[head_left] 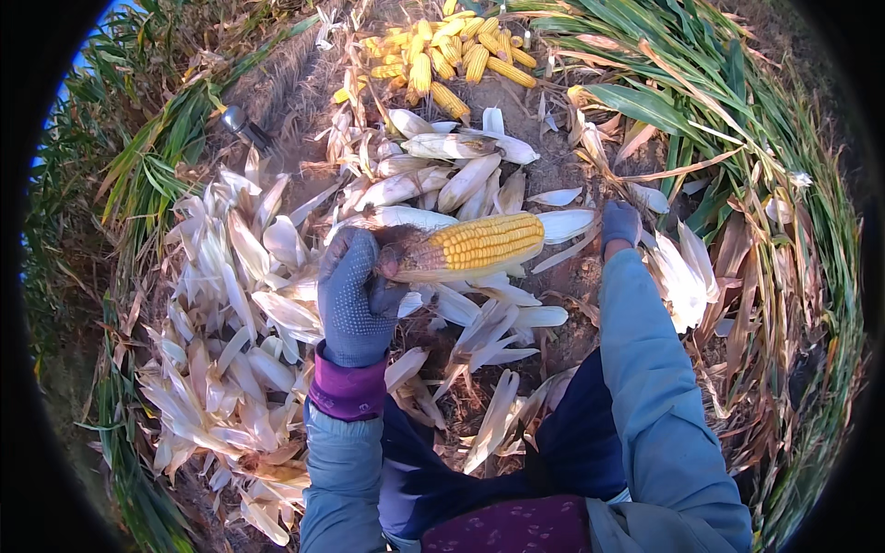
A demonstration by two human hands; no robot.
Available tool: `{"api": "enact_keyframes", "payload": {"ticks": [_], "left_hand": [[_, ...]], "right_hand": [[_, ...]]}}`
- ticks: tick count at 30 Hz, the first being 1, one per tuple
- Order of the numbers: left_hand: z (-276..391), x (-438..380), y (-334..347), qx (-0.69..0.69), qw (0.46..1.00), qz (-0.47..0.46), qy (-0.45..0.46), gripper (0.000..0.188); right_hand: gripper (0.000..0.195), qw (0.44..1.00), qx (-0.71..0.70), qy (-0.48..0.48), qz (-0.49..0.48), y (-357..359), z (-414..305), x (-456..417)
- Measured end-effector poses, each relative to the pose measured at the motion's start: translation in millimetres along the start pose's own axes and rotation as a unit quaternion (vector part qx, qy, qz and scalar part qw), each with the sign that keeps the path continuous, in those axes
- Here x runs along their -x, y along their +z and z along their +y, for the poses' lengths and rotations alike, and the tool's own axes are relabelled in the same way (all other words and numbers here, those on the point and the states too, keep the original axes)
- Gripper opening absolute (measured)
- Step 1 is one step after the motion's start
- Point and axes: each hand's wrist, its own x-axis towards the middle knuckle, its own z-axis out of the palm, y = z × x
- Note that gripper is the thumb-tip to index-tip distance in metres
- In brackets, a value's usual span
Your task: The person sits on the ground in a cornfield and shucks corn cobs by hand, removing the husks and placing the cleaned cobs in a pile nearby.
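A yellow ear of corn (494, 242), partly bared, lies across the middle of the view. My left hand (356, 297), in a grey dotted glove, is closed around its silk-covered left end. Brown corn silk (401, 245) hangs over that end, and some husk still lines the ear's underside. Off the ear's right end, pale corn husk (568, 225) stretches toward my right hand (620, 225). That hand, gloved too, is closed on the husk's far end; its fingers are mostly hidden. Beyond the ear lies a pile of unhusked corn ears (449, 173).
Bare yellow corn ears (449, 48) are heaped at the far side. Loose husks (242, 345) cover the ground at left, and more husks (681, 276) lie by the right forearm. Cut corn stalks (719, 90) line the right. A metal-topped cylinder (238, 122) rests at the upper left.
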Motion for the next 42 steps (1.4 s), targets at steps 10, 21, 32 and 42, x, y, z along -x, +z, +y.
{"api": "enact_keyframes", "payload": {"ticks": [10, 21, 32, 42], "left_hand": [[-14, -13, -27, -0.105, 0.994, -0.034, 0.009, 0.011], [-36, -23, -5, 0.241, 0.961, 0.011, -0.132, 0.028], [-71, -29, 5, 0.297, 0.930, -0.086, -0.197, 0.030], [-37, -27, -39, 0.181, 0.972, -0.039, -0.141, 0.025]], "right_hand": [[0.064, 0.805, -0.249, -0.352, -0.408, -43, -100, 88], [0.057, 0.640, -0.575, -0.165, -0.482, -46, -144, 183], [0.036, 0.799, -0.496, -0.200, -0.273, -26, -134, 169], [0.043, 0.696, -0.712, 0.086, -0.030, -70, -88, 47]]}}
